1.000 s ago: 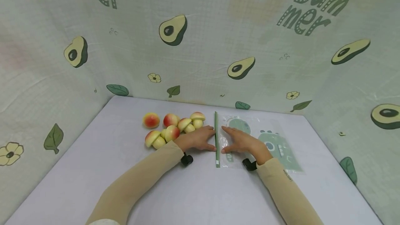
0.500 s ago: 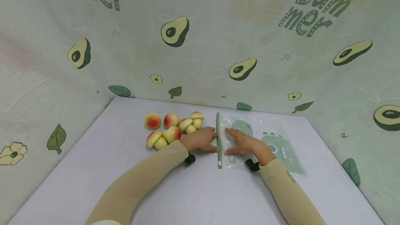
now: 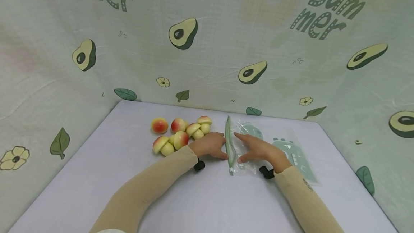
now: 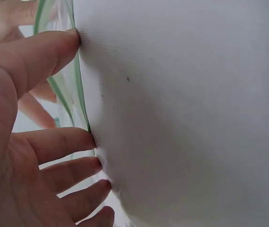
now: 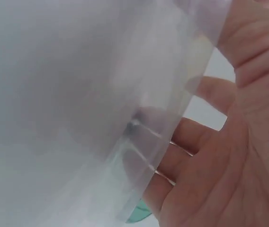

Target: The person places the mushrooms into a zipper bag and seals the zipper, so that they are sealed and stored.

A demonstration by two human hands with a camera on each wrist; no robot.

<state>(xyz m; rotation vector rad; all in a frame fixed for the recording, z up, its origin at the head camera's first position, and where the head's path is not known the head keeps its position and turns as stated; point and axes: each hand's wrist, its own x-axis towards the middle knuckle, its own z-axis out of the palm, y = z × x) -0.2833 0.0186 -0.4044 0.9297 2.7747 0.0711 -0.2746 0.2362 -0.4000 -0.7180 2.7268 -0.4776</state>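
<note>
Note the clear bag (image 3: pixel 271 136) on the bench (image 3: pixel 194 200), right of the fruit-like pieces (image 3: pixel 181 139), with previously straight green strip (image 3: pixel 228 132) now bowed apart between spread left hand (image 3: pixel 211 145) and spread right hand (image 3: pixel 258 148), suggesting an opening mouth.

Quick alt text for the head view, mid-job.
A person's left grip touches the green zip of a clear printed bag; the right grip is over the bag. Red and yellow mushroom-like pieces lie to the left on a white table.
</note>
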